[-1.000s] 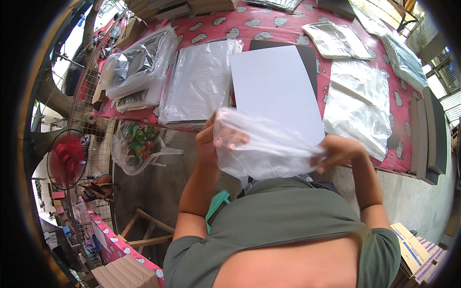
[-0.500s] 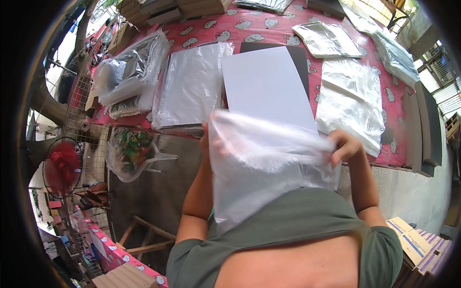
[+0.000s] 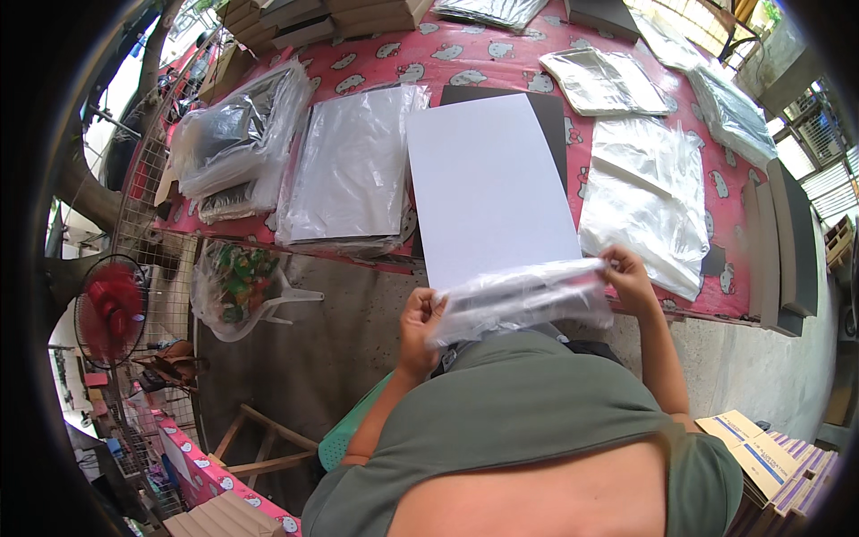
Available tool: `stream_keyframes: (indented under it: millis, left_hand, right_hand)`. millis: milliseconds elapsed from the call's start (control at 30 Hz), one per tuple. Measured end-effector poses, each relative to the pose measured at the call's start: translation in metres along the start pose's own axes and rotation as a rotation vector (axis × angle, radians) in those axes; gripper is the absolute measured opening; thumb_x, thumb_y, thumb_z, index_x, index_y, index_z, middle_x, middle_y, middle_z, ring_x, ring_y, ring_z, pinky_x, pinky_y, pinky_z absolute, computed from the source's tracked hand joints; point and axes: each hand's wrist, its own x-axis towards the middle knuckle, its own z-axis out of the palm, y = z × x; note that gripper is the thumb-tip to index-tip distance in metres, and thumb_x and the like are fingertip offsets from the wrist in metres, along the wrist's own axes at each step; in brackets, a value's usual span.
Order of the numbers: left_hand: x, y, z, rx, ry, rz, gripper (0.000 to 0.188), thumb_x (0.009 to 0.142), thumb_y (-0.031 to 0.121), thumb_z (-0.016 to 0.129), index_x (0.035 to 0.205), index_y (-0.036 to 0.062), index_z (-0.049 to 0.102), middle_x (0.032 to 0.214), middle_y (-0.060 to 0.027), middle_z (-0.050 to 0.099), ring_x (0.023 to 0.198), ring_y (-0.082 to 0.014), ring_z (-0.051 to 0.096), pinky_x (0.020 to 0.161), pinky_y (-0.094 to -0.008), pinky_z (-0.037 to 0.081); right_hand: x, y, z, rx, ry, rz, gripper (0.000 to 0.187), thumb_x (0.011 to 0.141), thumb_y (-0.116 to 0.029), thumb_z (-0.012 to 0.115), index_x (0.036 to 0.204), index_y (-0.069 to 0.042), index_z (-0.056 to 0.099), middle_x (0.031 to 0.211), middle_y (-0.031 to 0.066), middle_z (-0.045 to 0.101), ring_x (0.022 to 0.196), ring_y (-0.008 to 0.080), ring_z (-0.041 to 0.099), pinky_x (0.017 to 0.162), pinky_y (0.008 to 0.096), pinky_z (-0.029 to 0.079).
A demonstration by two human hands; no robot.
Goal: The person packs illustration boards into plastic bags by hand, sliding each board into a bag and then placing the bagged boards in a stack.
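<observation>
A clear plastic bag is stretched sideways between my hands, close to my body. My left hand pinches its left edge, and my right hand pinches its upper right corner. A large white sheet lies on the table with its near end reaching over the table edge to the bag. Whether that end is inside the bag or under it, I cannot tell. Beneath the sheet, a dark grey board shows along the top and right.
Left of the sheet is a stack of plastic-wrapped sheets, with bagged dark items beyond. On the right lie clear plastic bags and dark boards on the pink patterned table. A red fan stands at the left.
The bag has come down toward my body and folded into a narrow band. My left hand has lowered and moved right. More of the white sheet shows.
</observation>
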Motion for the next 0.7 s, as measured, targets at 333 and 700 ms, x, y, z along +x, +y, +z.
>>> stream_keyframes:
  millis: [333, 700]
  left_hand:
    - [0.026, -0.030, 0.000, 0.332, 0.330, 0.282, 0.013, 0.085, 0.014, 0.056, 0.091, 0.0065, 0.047, 0.071, -0.0004, 0.052, 0.062, -0.0059, 0.049, 0.054, -0.0208, 0.043]
    - [0.064, 0.190, 0.045, -0.069, -0.287, 0.478, 0.034, 0.090, 0.022, 0.043, 0.118, 0.0028, 0.043, 0.108, -0.0111, 0.053, 0.091, -0.0207, 0.054, 0.075, -0.0337, 0.045]
  right_hand:
    - [0.020, 0.021, 0.017, -0.260, 0.301, 0.059, 0.019, 0.072, -0.006, 0.066, 0.089, -0.002, 0.058, 0.070, 0.0037, 0.061, 0.059, 0.0052, 0.052, 0.051, 0.0183, 0.040]
    - [0.009, -0.226, 0.041, 0.136, -0.074, -0.764, 0.029, 0.087, -0.017, 0.049, 0.109, 0.002, 0.053, 0.087, 0.0113, 0.060, 0.084, 0.0148, 0.059, 0.068, 0.0232, 0.047]
